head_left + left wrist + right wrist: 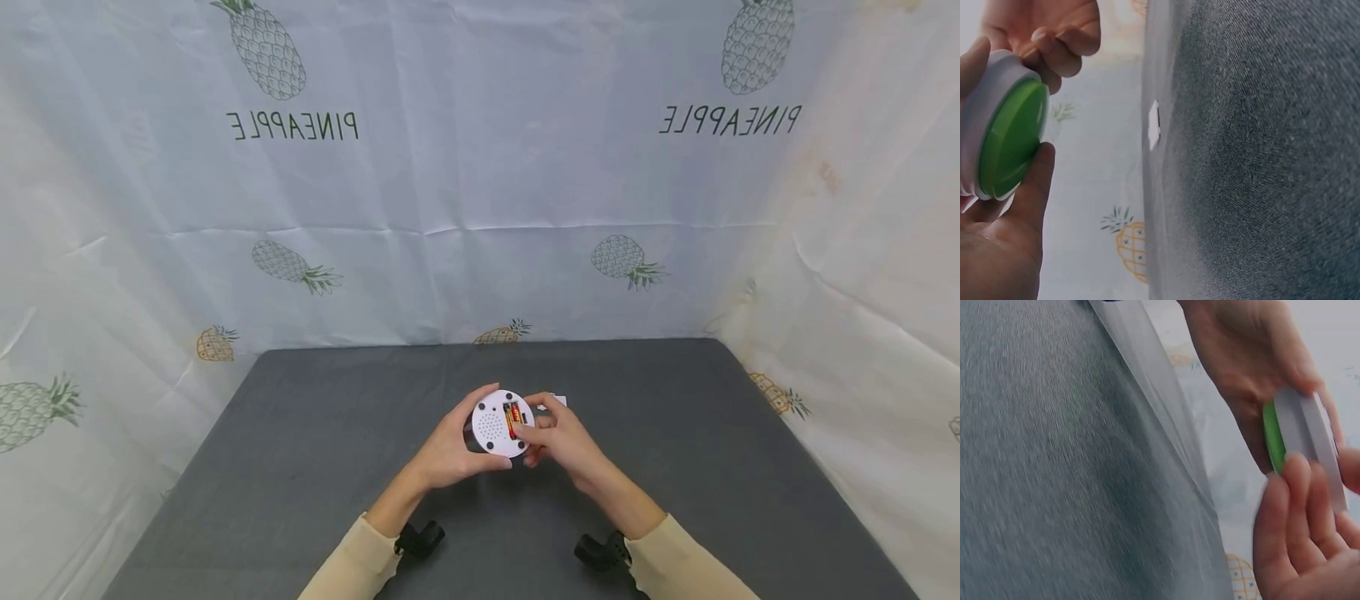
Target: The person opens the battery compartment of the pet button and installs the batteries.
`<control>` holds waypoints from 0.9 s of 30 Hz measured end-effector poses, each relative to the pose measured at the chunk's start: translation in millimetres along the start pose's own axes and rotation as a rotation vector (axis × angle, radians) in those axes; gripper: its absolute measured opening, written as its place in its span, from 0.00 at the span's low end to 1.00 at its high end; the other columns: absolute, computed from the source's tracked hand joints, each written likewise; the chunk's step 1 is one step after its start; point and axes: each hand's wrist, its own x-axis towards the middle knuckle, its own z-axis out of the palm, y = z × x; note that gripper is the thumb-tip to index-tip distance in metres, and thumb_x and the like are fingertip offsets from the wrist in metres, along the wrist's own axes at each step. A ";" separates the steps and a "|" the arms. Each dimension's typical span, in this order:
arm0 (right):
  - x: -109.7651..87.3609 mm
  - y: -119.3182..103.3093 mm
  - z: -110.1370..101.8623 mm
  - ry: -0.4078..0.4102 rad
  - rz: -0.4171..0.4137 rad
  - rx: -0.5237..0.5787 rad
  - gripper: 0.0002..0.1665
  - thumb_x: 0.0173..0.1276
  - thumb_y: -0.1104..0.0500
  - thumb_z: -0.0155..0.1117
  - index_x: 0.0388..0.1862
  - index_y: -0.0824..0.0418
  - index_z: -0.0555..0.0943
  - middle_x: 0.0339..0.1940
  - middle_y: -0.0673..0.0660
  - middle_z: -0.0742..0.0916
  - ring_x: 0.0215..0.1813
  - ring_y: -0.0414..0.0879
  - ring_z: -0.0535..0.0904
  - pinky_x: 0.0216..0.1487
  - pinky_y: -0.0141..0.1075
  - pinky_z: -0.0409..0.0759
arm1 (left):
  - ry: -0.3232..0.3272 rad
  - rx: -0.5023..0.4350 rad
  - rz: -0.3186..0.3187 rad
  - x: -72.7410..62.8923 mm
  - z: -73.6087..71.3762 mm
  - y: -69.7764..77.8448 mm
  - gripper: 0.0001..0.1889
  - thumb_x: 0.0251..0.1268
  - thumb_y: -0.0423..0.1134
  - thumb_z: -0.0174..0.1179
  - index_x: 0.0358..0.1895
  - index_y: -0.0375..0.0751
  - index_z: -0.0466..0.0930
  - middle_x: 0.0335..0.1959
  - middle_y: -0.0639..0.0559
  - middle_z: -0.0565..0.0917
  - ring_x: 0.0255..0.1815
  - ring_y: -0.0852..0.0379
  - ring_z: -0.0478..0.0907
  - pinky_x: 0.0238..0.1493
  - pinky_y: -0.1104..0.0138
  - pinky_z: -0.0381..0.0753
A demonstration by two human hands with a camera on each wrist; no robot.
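Observation:
A round white sound button (491, 429) is held up over the table, its underside with speaker holes and small dark feet facing the head camera. Red-and-black batteries (512, 417) lie in its open battery compartment. My left hand (450, 446) grips the device round its left side, thumb at the lower rim. The right hand (566, 442) holds the right rim, with its thumb (528, 433) pressing at the batteries and its fingers curled behind the edge. A green dome (1016, 137) forms the other face, visible in both wrist views.
A small white piece (555, 402) lies on the dark grey tabletop (337, 467) behind the right hand. White curtains (465, 167) with pineapple prints surround the table at the back and sides. Black straps with cameras (423, 540) sit at the wrists.

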 end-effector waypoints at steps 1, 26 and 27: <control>-0.1 -1.1 2.1 0.020 0.000 0.002 0.30 0.70 0.58 0.69 0.66 0.65 0.69 0.23 0.55 0.82 0.23 0.47 0.80 0.32 0.40 0.83 | 0.000 -0.005 0.001 0.1 0.0 0.0 0.51 0.53 0.37 0.79 0.79 0.57 0.57 0.64 0.51 0.72 0.54 0.53 0.77 0.49 0.64 0.81; 20.4 -18.5 -36.4 -0.055 -0.039 -0.200 0.25 0.77 0.53 0.63 0.64 0.69 0.75 0.38 0.65 0.86 0.37 0.57 0.85 0.45 0.52 0.84 | 0.048 -0.032 -0.016 1.3 -11.2 -0.9 0.52 0.50 0.37 0.81 0.79 0.56 0.59 0.63 0.51 0.74 0.53 0.52 0.77 0.48 0.65 0.82; 22.3 -18.4 -37.9 -0.037 -0.040 -0.205 0.24 0.77 0.54 0.63 0.63 0.68 0.76 0.38 0.66 0.86 0.38 0.58 0.84 0.46 0.53 0.84 | 0.050 -0.034 -0.018 1.4 -11.2 -0.8 0.52 0.50 0.37 0.81 0.78 0.56 0.59 0.62 0.51 0.74 0.53 0.52 0.77 0.49 0.65 0.81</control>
